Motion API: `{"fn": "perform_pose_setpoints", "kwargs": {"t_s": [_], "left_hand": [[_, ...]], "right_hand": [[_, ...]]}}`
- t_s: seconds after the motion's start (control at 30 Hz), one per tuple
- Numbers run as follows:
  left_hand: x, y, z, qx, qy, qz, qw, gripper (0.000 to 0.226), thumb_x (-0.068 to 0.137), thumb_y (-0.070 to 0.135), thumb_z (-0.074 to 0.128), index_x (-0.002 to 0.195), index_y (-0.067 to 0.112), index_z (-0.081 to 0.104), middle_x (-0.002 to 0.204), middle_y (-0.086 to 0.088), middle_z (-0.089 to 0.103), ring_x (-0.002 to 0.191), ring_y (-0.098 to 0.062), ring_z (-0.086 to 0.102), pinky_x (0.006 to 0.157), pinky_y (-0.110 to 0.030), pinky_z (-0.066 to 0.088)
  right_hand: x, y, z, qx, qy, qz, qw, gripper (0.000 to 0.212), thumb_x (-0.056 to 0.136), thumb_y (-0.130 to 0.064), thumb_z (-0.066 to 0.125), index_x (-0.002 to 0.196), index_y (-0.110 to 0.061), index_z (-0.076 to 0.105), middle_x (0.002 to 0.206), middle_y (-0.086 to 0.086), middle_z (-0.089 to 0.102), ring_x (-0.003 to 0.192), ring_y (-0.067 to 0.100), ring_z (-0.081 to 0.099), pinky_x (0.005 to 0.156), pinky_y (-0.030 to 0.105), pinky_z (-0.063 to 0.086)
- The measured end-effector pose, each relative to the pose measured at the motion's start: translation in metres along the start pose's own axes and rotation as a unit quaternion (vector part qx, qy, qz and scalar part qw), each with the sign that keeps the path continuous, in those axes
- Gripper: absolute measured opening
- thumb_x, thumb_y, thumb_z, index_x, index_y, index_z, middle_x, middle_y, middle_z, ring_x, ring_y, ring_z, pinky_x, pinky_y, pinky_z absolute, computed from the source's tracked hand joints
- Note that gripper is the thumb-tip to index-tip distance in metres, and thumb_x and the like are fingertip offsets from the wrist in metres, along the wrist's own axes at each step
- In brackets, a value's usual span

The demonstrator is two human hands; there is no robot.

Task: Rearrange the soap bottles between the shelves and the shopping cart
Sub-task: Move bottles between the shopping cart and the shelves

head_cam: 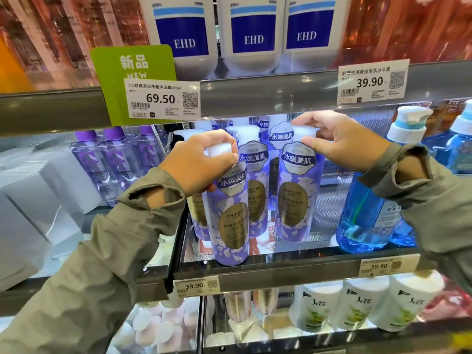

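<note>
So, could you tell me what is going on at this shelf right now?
A person is handling two purple CHANDO bottles on the middle shelf. The left hand grips the pump top of the front bottle, tilted at the shelf edge; the right hand grips the pump top of the rear bottle.

- left soap bottle: lilac-purple body strewn with white petals, gold oval label, white scalloped badge with a dark blue band, white pump.
- right soap bottle: same purple with the white petal pattern, gold oval, white pump.
- EHD bottles: white, deep blue panel, pale blue stripe above.
- blue bottle: see-through blue, white pump, turquoise collar.
- clear bottles: purple caps.
- lower bottles: white with green print.
- sign: bright green, white lettering.
- sleeves: olive-grey.
</note>
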State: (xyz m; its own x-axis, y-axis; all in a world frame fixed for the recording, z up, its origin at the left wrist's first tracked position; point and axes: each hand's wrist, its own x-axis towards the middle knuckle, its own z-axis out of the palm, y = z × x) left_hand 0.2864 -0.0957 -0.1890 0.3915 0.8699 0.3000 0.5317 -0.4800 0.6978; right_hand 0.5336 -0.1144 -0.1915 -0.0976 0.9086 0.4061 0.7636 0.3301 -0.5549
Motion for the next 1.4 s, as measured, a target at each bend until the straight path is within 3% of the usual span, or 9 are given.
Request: {"fn": "perform_pose_setpoints", "kwargs": {"t_s": [0.1, 0.23, 0.3, 0.5, 0.63, 0.9, 1.03, 1.23, 1.4], "left_hand": [[0.000, -0.001, -0.001, 0.005, -0.004, 0.003, 1.000, 0.010, 0.090, 0.019, 0.057, 0.082, 0.025, 0.061, 0.065, 0.001, 0.053, 0.030, -0.006, 0.045, 0.035, -0.014, 0.036], [0.000, -0.002, -0.001, 0.004, -0.007, 0.002, 1.000, 0.007, 0.090, 0.028, 0.057, 0.085, 0.028, 0.062, 0.062, 0.001, 0.055, 0.032, -0.008, 0.046, 0.036, -0.016, 0.038], [-0.001, -0.005, 0.000, 0.005, 0.007, 0.010, 1.000, 0.011, 0.090, 0.045, 0.056, 0.089, 0.035, 0.061, 0.059, 0.002, 0.055, 0.033, -0.007, 0.047, 0.039, -0.015, 0.040], [-0.017, -0.032, 0.015, -0.079, 0.149, 0.064, 0.984, 0.065, 0.065, 0.082, 0.050, 0.115, 0.040, 0.044, 0.042, 0.011, 0.033, 0.041, -0.003, 0.033, 0.047, -0.016, 0.034], [-0.041, -0.052, 0.045, -0.190, 0.265, 0.069, 0.943, 0.047, 0.072, 0.052, 0.073, 0.106, 0.034, 0.046, 0.062, 0.008, 0.029, 0.049, -0.001, 0.030, 0.051, -0.012, 0.032], [-0.060, -0.083, 0.096, -0.086, 0.242, -0.042, 0.966, 0.095, 0.039, 0.057, 0.082, 0.119, 0.029, 0.038, 0.113, 0.004, 0.040, 0.109, -0.014, 0.047, 0.099, -0.029, 0.041], [-0.061, -0.086, 0.105, -0.064, 0.282, -0.043, 0.956, 0.086, 0.045, 0.036, 0.092, 0.113, 0.024, 0.041, 0.113, 0.000, 0.049, 0.105, -0.018, 0.053, 0.094, -0.042, 0.047], [-0.066, -0.090, 0.096, -0.094, 0.260, -0.029, 0.961, 0.074, 0.044, 0.045, 0.085, 0.106, 0.028, 0.049, 0.104, 0.004, 0.060, 0.092, -0.003, 0.059, 0.080, -0.016, 0.049], [-0.072, -0.102, 0.080, -0.097, 0.234, -0.037, 0.967, 0.068, 0.045, 0.048, 0.080, 0.105, 0.031, 0.053, 0.101, 0.002, 0.063, 0.092, -0.013, 0.062, 0.080, -0.037, 0.056]], "right_hand": [[-0.003, -0.003, 0.009, 0.092, -0.024, -0.017, 0.995, 0.030, 0.095, 0.002, 0.046, 0.120, -0.011, 0.053, 0.120, 0.001, 0.055, 0.112, 0.015, 0.054, 0.090, 0.013, 0.045], [-0.008, 0.001, 0.026, 0.273, -0.002, 0.011, 0.962, 0.025, 0.097, -0.009, 0.047, 0.114, -0.023, 0.059, 0.108, -0.001, 0.062, 0.094, 0.010, 0.059, 0.085, 0.022, 0.048], [-0.013, 0.005, 0.035, 0.333, 0.072, 0.030, 0.940, 0.023, 0.098, -0.022, 0.043, 0.113, -0.028, 0.060, 0.117, -0.002, 0.063, 0.110, 0.012, 0.060, 0.096, 0.029, 0.046], [-0.056, 0.015, 0.079, 0.350, 0.162, 0.051, 0.921, 0.059, 0.084, -0.031, 0.065, 0.135, -0.023, 0.038, 0.135, -0.006, 0.050, 0.122, 0.001, 0.049, 0.103, 0.020, 0.039], [-0.071, 0.032, 0.109, 0.330, 0.160, 0.043, 0.929, 0.070, 0.073, -0.022, 0.075, 0.128, -0.036, 0.035, 0.129, -0.011, 0.049, 0.123, 0.010, 0.050, 0.106, 0.033, 0.041], [-0.075, 0.040, 0.119, 0.263, 0.162, 0.087, 0.947, 0.075, 0.073, -0.030, 0.075, 0.134, -0.029, 0.032, 0.123, -0.016, 0.051, 0.115, 0.004, 0.053, 0.102, 0.043, 0.045], [-0.072, 0.047, 0.117, 0.244, 0.137, 0.085, 0.956, 0.070, 0.081, -0.020, 0.072, 0.136, -0.031, 0.030, 0.120, -0.024, 0.049, 0.119, 0.011, 0.052, 0.104, 0.043, 0.043], [-0.066, 0.056, 0.112, 0.262, 0.095, 0.087, 0.957, 0.073, 0.083, -0.015, 0.069, 0.143, -0.020, 0.028, 0.132, -0.007, 0.051, 0.122, 0.006, 0.049, 0.107, 0.043, 0.041], [-0.062, 0.054, 0.113, 0.265, 0.089, 0.095, 0.955, 0.074, 0.084, -0.015, 0.064, 0.146, -0.019, 0.024, 0.136, -0.001, 0.048, 0.125, 0.009, 0.048, 0.108, 0.042, 0.039]]}}
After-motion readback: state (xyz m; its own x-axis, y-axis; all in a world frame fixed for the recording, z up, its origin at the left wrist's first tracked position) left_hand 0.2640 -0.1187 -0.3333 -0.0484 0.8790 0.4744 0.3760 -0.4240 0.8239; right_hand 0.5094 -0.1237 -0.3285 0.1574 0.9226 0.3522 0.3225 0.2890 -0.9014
